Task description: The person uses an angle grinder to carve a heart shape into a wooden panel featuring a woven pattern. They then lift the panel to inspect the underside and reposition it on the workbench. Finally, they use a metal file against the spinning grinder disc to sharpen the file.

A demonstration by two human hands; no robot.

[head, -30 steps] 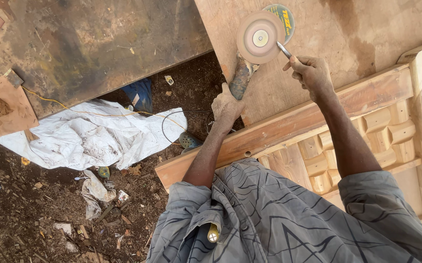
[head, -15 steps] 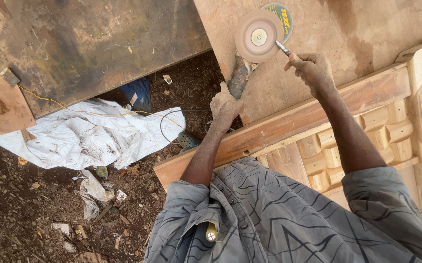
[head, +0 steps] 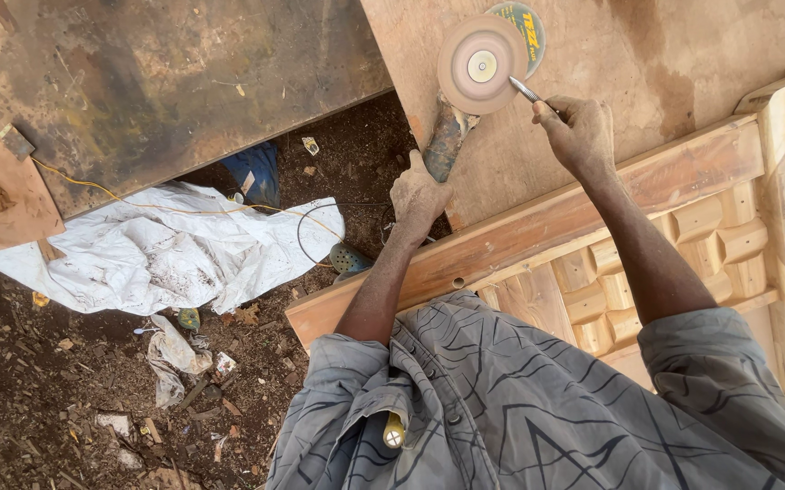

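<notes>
Angle grinder [head: 451, 136], dusty and dark-bodied, lies on the plywood sheet [head: 664, 54] with its round sanding disc [head: 481, 63] facing up, the disc covering most of a second disc with a yellow-green label [head: 526, 25] just behind it. Left hand [head: 418, 195] is closed around the rear of the grinder's body, just below the disc. Right hand [head: 578, 134] is closed on a thin metal tool [head: 526, 90], whose tip meets the disc's edge on its right side. Below the grinder, a long wooden rail [head: 546, 231] runs under both forearms, joined to a carved wooden panel [head: 673, 263]. Left of the grinder, over bare soil, lie a crumpled white sheet [head: 165, 245], a thin black cable [head: 315, 227] and a large dark board [head: 165, 82].
</notes>
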